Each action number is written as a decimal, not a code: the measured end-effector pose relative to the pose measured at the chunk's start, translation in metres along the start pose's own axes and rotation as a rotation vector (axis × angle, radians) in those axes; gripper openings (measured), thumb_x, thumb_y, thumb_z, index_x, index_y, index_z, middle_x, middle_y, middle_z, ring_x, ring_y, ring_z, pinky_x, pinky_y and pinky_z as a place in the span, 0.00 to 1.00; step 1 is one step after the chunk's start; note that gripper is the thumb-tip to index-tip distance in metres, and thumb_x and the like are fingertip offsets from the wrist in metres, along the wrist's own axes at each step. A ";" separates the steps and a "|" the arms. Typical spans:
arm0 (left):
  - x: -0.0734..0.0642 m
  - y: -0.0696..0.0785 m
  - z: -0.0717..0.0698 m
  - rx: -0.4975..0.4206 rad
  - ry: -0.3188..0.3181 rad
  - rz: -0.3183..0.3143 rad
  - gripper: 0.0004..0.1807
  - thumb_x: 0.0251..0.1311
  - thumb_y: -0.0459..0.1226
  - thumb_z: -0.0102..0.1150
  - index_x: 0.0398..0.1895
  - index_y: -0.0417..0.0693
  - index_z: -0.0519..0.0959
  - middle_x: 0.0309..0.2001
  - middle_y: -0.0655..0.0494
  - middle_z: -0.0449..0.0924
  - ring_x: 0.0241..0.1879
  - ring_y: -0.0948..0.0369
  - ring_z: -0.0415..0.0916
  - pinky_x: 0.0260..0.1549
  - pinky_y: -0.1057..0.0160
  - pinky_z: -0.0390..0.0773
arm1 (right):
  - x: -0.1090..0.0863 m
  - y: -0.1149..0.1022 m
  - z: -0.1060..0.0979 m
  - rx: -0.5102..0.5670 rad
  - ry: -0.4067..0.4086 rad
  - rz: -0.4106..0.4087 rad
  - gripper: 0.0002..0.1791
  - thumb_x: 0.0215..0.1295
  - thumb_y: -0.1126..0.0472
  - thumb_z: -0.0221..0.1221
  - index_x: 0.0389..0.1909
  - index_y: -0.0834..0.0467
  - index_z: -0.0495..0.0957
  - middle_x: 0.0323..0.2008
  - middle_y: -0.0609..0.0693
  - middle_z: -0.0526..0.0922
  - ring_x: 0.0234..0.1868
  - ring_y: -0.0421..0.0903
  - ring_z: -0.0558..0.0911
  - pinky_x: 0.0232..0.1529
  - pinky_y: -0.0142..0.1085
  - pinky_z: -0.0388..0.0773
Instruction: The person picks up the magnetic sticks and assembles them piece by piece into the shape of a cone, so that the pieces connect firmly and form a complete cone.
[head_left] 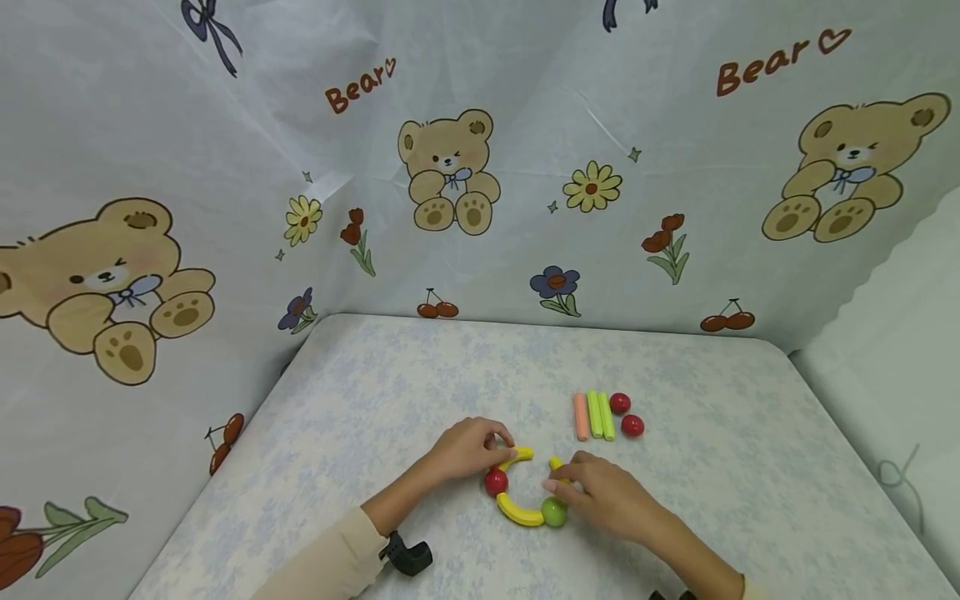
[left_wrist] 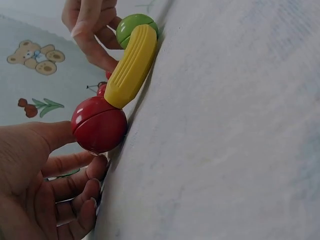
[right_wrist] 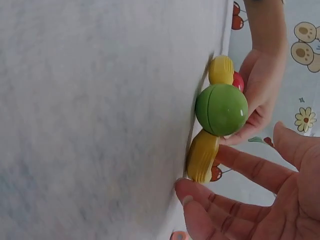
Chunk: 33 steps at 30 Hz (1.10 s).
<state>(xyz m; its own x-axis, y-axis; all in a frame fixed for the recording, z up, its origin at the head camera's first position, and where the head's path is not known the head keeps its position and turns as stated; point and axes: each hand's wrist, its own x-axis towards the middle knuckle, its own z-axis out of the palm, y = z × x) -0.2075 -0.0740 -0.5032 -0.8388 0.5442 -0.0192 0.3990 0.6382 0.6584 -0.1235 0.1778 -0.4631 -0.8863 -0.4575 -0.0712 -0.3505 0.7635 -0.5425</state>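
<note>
On the table, a ring of toy pieces lies between the two hands. Thumb and index finger of my left hand [head_left: 468, 448] pinch the upper-left yellow curved block [head_left: 523, 452]; in the left wrist view that block is hidden behind the red ball [left_wrist: 99, 124]. A second yellow curved block [head_left: 519, 512] runs from this ball to a green ball [head_left: 554, 512]. Beyond the green ball, a third yellow curved block [right_wrist: 202, 157] lies at the fingers of my right hand [right_wrist: 260, 185]. The right index finger reaches along it, another fingertip is by its end, and the thumb stands apart.
Behind the ring on the table, an orange stick [head_left: 581, 417] and two lime-green sticks [head_left: 595, 415] lie side by side. Two red balls [head_left: 632, 426] sit just right of them. A white curtain [head_left: 525, 250] printed with bears and flowers hangs behind the table.
</note>
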 end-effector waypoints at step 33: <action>0.001 -0.012 0.012 0.013 0.067 0.051 0.10 0.60 0.50 0.70 0.42 0.61 0.88 0.19 0.70 0.75 0.16 0.69 0.66 0.17 0.70 0.63 | 0.015 0.097 -0.068 -0.072 0.188 0.334 0.22 0.61 0.53 0.72 0.49 0.65 0.82 0.31 0.53 0.81 0.29 0.48 0.75 0.27 0.38 0.74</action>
<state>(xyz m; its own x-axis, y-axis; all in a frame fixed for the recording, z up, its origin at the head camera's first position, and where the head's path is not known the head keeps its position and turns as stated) -0.2091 -0.0743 -0.5199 -0.8396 0.5392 0.0649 0.4465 0.6174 0.6476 -0.1915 0.2762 -0.4596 -0.9928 -0.0924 -0.0758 -0.0480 0.8893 -0.4549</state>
